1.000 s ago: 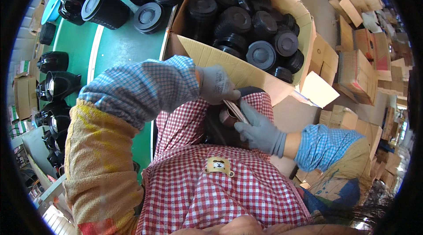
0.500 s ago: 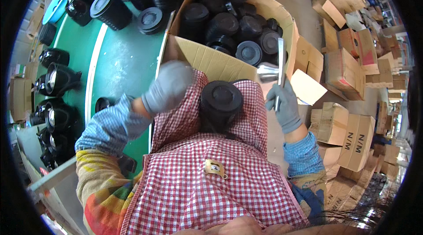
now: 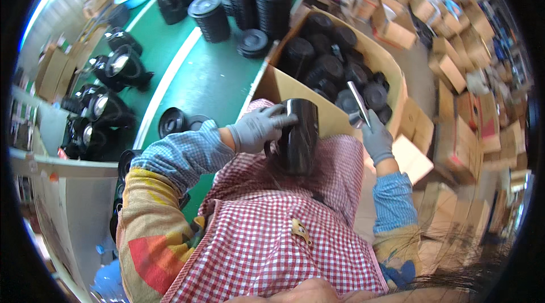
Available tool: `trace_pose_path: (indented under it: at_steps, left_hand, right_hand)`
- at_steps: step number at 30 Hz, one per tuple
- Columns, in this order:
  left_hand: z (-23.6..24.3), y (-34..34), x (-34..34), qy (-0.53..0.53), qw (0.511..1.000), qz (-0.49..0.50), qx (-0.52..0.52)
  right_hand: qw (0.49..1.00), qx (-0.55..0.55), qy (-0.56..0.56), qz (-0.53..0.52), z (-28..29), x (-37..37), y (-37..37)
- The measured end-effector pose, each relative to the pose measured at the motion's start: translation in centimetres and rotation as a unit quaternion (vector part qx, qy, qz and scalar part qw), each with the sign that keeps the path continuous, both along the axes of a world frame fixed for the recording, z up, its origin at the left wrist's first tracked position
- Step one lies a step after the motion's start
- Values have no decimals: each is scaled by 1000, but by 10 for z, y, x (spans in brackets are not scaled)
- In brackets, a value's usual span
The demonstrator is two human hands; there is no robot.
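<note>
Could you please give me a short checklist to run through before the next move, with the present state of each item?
1. Right grip closed on the shiny metal tool: ok.
2. Left grip touching the black container: ok, fingers lie against it.
3. Left grip firm enough to hold it: cannot tell from this view.
4. Tool clear of the container: ok, the two are apart.
5. Container standing upright: not ok, its long side faces the camera, so it looks tilted.
6. Carton open: ok, round black pieces show inside it.
</note>
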State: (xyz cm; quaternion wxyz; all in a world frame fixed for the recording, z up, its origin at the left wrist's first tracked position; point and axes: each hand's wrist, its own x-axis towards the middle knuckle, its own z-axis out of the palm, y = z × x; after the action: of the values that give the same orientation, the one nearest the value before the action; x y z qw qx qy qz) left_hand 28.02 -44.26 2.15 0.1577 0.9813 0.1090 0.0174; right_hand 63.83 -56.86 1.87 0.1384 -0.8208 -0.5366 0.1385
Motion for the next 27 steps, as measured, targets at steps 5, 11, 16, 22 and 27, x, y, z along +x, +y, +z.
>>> trace_pose_path:
  at_steps: [5, 11, 16, 22, 27]
  left_hand:
    - [29, 40, -96, -289, 744, 397, -454]
    - [19, 112, -197, -556, 479, 459, -500]
    - [-43, 257, -234, -657, 398, 496, -405]
    - [-99, 423, -266, -497, 357, 786, -83]
    - [-111, 470, -296, -507, 344, 782, -115]
  right_hand:
    - [952, 124, 271, 73, -21, -42, 98]
    - [935, 75, 200, 282, -86, -185, 216]
    - [948, 39, 85, 305, -125, -244, 254]
    - [923, 133, 178, 313, -90, -173, 214]
    - [940, 14, 329, 91, -64, -110, 143]
